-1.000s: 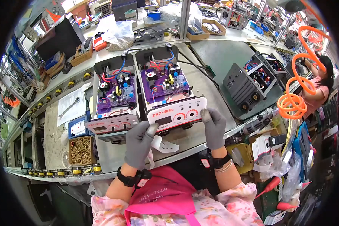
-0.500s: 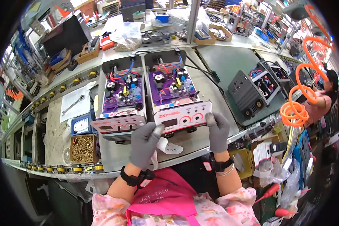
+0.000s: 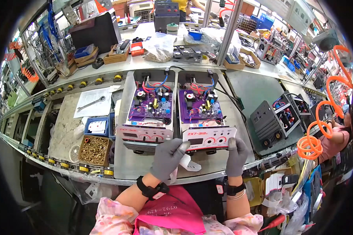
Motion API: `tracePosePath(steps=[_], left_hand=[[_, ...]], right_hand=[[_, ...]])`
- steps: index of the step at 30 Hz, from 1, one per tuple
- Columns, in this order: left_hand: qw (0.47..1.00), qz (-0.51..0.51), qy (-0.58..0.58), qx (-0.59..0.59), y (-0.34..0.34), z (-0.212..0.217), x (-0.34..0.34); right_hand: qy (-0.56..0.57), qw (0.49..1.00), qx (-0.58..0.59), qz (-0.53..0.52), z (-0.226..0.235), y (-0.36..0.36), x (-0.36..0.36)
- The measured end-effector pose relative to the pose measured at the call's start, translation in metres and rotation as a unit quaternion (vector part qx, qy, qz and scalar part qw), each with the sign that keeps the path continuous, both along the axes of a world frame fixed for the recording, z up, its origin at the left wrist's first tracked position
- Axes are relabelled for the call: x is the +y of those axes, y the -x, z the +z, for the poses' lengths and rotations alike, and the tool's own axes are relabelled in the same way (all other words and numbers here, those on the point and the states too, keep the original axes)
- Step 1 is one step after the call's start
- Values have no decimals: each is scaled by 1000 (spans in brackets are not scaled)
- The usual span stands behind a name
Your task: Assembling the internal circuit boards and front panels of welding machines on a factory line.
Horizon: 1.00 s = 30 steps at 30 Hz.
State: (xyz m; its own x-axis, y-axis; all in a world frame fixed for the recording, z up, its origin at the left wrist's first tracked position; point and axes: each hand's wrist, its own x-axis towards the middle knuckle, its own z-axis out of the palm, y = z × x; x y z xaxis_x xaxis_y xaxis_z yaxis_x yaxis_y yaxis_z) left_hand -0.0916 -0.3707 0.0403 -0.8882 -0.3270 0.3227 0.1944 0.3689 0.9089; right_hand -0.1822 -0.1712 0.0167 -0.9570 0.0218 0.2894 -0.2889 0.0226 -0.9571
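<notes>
In grey gloves, my left hand [image 3: 165, 159] and my right hand [image 3: 236, 157] pinch the two ends of a white front panel [image 3: 211, 134] with a dark window and knob scales. The panel lies against the near end of the right-hand open machine [image 3: 179, 103], whose purple circuit board [image 3: 196, 111] and red and blue wires are exposed. Below my left fingers is a curled white piece [image 3: 192, 166]; whether they touch it is unclear. A similar open machine [image 3: 123, 107] stands alongside on the left, with its own front panel [image 3: 145, 135] in place.
Left of the machines are a box of brass fittings [image 3: 95, 150], a blue tray [image 3: 97, 126] and a wrench [image 3: 91, 103] on paper. A dark machine [image 3: 268, 123] stands on the green surface at right. An orange coiled hose [image 3: 310, 147] hangs beside a co-worker [image 3: 335, 139].
The whole view has shifted, so the bench sits lower and further right in the picture. Both hands keep hold of the front panel, which looks more level now.
</notes>
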Motion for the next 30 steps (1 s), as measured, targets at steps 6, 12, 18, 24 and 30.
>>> tracePosePath(steps=[6, 12, 18, 24, 30], left_hand=[[999, 7, 31, -6, 3, 2, -2], [999, 36, 37, -16, 5, 6, 2], [993, 46, 112, -5, 6, 3, 0], [990, 50, 135, -11, 7, 6, 1], [976, 68, 208, -14, 6, 11, 2]], right_hand=[[-2, 1000, 0, -6, 2, 2, 0], [9, 1000, 22, -1, -3, 5, -4], [-25, 999, 21, -16, -13, 12, 1], [-66, 996, 52, -39, -6, 10, 0], [-114, 987, 89, -68, -13, 16, -2]])
